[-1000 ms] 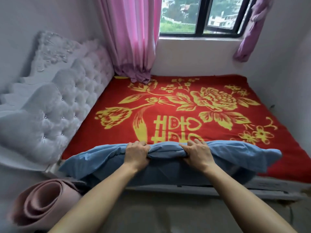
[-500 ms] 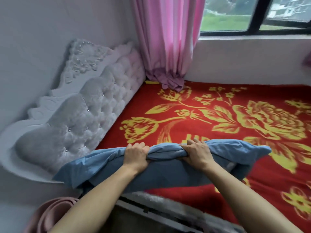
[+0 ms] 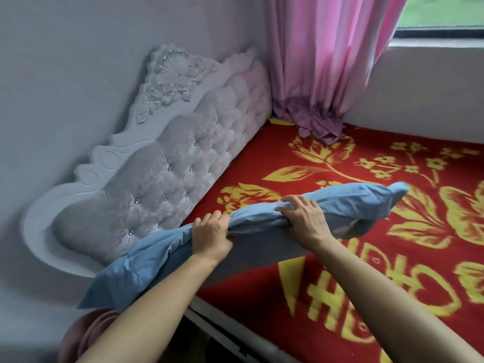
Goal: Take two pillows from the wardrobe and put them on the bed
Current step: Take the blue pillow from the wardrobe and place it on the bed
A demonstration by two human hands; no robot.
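Pillow: a light blue pillow (image 3: 340, 203) in a loose cotton case, held lengthwise above the headboard end of the bed; its far corner points toward the window side, its near corner hangs past the bed edge in front of the headboard.
Left hand: the left hand (image 3: 210, 235) grips the upper edge of the pillow at the half nearer the headboard, its fingers (image 3: 209, 218) curled tight over a bunched fold of blue cloth.
Right hand: the right hand (image 3: 305, 218) holds the same upper edge further from the headboard, fingers (image 3: 293, 200) spread and pressed down over the fabric, thumb tucked under the fold.
Bed: the bed (image 3: 262, 163) is covered by a red blanket with yellow flowers and large yellow characters; the pillow's underside is just above or resting on it, and I cannot tell which.
Headboard: a pale tufted headboard (image 3: 167, 179) with small shiny buttons and a carved white shell crest, standing against the wall.
Curtain: a pink curtain (image 3: 324, 61) hangs at the far end of the headboard, its crumpled hem lying on the blanket.
Window: part of a window (image 3: 440, 32) frame shows beyond the curtain, well away from the headboard.
Rolled mat: a pinkish rolled mat (image 3: 86, 334) sits on the floor below the headboard's near end, partly hidden by the left forearm.
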